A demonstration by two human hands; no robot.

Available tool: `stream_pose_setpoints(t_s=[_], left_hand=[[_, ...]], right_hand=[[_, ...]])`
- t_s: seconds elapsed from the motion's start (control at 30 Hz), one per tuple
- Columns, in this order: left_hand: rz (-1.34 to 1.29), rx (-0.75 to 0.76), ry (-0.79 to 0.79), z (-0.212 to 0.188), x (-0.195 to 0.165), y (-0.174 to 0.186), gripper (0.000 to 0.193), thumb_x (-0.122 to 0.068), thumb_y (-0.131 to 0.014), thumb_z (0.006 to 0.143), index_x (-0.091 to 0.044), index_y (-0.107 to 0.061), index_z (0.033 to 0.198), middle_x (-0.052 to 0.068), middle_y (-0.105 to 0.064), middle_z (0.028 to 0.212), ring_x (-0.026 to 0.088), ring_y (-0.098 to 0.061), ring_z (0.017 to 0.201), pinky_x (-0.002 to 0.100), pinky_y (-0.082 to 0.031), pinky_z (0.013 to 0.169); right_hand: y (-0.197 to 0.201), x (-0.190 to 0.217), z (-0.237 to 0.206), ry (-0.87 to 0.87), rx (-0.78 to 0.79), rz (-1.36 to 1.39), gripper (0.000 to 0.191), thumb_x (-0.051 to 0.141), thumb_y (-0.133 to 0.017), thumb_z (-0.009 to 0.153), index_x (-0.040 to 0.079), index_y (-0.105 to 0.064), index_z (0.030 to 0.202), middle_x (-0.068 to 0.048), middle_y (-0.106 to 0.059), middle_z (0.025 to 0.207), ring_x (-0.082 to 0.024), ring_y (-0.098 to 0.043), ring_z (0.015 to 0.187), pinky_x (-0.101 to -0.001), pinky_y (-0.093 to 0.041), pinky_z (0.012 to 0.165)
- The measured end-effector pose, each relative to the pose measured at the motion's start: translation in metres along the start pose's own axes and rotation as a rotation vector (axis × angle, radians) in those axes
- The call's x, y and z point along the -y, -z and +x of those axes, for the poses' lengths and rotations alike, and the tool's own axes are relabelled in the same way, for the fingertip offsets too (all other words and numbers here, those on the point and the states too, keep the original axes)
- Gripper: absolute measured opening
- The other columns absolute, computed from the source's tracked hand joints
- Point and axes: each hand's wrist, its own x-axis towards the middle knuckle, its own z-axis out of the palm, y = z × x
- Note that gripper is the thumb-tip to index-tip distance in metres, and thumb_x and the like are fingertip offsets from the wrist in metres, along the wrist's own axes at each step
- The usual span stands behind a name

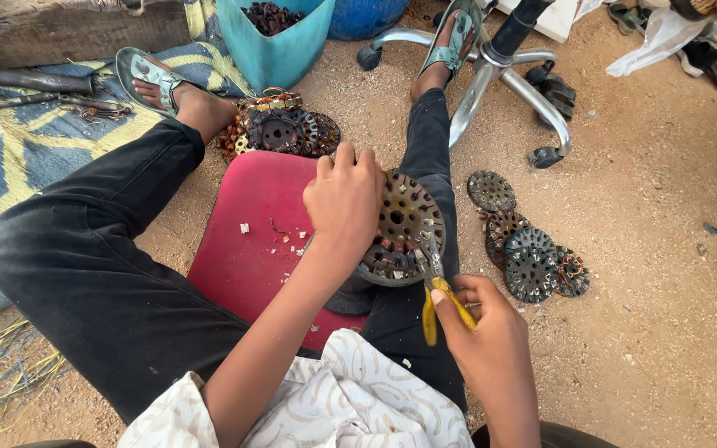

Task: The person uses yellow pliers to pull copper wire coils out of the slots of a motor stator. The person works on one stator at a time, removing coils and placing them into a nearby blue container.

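Head view, near to far. Right hand (491,336): fingers closed around yellow-handled pliers (437,286), tips at the rim of a rusty round stator (400,228). Left hand (343,199): fingers curled over the stator's top, steadying it on a red seat (251,224). Risk, judged: pliers slipping off the rim toward the holding fingers. Beyond: loose stator discs (529,249) on sand, teal bin (275,37).

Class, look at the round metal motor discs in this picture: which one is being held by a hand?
The large rusty disc at the red seat's edge, under the left hand; the others lie untouched on the sand.
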Motion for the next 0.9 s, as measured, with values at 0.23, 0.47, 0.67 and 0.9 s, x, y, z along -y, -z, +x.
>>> stream_pose_setpoints(t_s=[0.23,0.47,0.67,0.9], left_hand=[[-0.038,0.021,-0.173,0.003,0.003,0.01,0.007,-0.019,-0.073,0.081,-0.019,-0.075,0.087,0.002,-0.06,0.091,0.025,-0.066,0.086,0.036,-0.055,0.057],[-0.124,0.058,-0.096,0.008,0.004,0.008,0.008,-0.025,-0.075,0.086,-0.018,-0.076,0.083,0.004,-0.06,0.089,0.025,-0.066,0.082,0.039,-0.053,0.053],[-0.194,0.066,-0.044,0.009,0.011,0.001,0.011,-0.028,-0.074,0.088,-0.018,-0.077,0.084,0.005,-0.06,0.09,0.027,-0.066,0.082,0.042,-0.054,0.053],[-0.171,0.171,0.023,0.009,0.017,-0.01,0.012,-0.025,-0.071,0.092,-0.016,-0.077,0.088,0.008,-0.061,0.095,0.029,-0.068,0.087,0.044,-0.056,0.057]], right_hand=[[-0.016,-0.043,0.019,-0.172,0.507,0.357,0.047,0.044,-0.05,0.099,0.008,-0.068,0.124,-0.003,-0.076,0.112,-0.01,-0.065,0.096,-0.0324,-0.051,0.086],[-0.029,-0.033,0.008,-0.173,0.385,0.296,0.04,0.038,-0.056,0.102,-0.002,-0.059,0.102,-0.014,-0.063,0.081,-0.018,-0.068,0.065,-0.0336,-0.059,0.06],[-0.029,-0.022,0.006,-0.211,0.407,0.453,0.039,0.037,-0.055,0.1,-0.001,-0.064,0.097,-0.011,-0.065,0.072,-0.019,-0.064,0.057,-0.0348,-0.053,0.049],[-0.02,-0.058,0.036,-0.46,0.938,1.362,0.047,0.048,-0.045,0.104,0.003,-0.06,0.105,-0.007,-0.061,0.078,-0.019,-0.06,0.062,-0.0317,-0.049,0.052]])
